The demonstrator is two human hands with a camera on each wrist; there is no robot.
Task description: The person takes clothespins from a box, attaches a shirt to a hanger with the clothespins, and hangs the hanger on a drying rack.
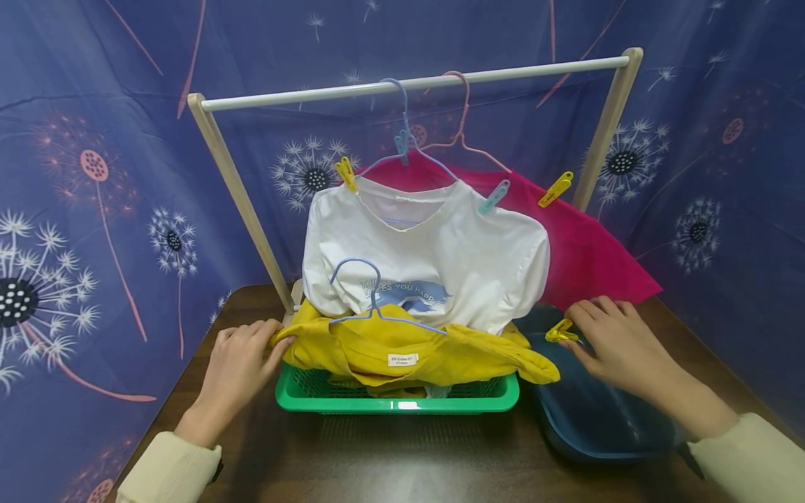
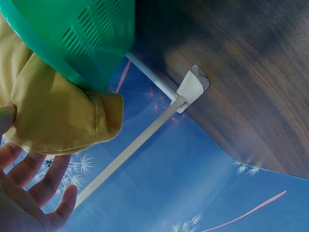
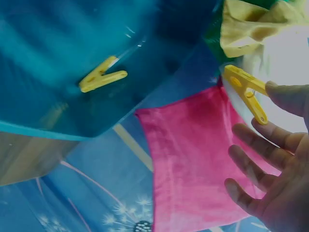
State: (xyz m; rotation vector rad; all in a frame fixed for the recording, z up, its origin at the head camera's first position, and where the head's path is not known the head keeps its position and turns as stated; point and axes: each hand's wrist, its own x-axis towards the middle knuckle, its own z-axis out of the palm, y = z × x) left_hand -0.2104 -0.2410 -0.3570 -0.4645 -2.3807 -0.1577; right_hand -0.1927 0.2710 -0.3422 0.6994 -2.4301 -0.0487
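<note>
A yellow shirt [image 1: 377, 353] with a blue hanger [image 1: 372, 293] in its neck lies across the green basket [image 1: 402, 404]. At the shirt's left shoulder end, my left hand [image 1: 242, 367] pinches the cloth between thumb and fingers; the left wrist view shows the sleeve [image 2: 63, 111] over the basket rim. My right hand [image 1: 619, 346] pinches a yellow clothespin [image 3: 246, 92] between thumb and index finger, above the blue basin [image 1: 604, 419] and apart from the shirt. Another yellow clothespin [image 3: 101, 76] lies inside the basin.
Behind the basket stands a drying rack with a white rail [image 1: 352, 91]. A white shirt [image 1: 415, 244] and a magenta garment [image 1: 585, 251] hang from it on hangers, with yellow clothespins [image 1: 555, 188] and blue ones clipped on. The dark wooden table [image 1: 377, 468] lies beneath; patterned curtains surround it.
</note>
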